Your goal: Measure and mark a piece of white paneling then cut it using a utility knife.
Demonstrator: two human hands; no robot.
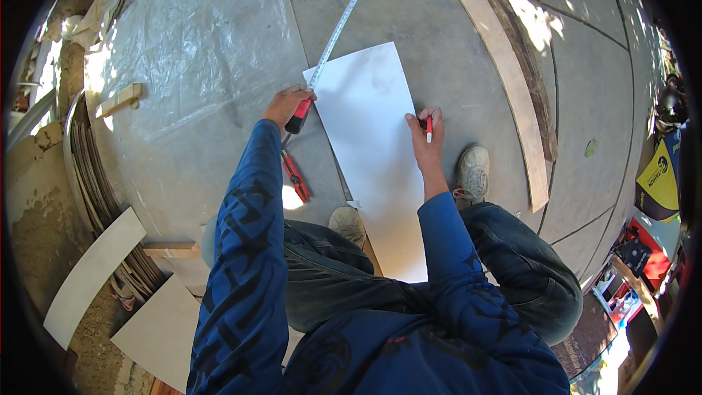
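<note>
White board (pixel 373 139) on floor (pixel 468 95). L grip (pixel 284 108) closed round tape measure (pixel 300 113) at board's far L edge; R grip (pixel 425 148) holding red marker (pixel 429 127) nr board's R edge. Red tool (pixel 295 175) L of board.

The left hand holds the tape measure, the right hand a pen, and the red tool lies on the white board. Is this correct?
Not quite: the head view shows the red tool to the left of the white board, not on it. The left hand holds the tape measure, the right hand a pen.
</note>
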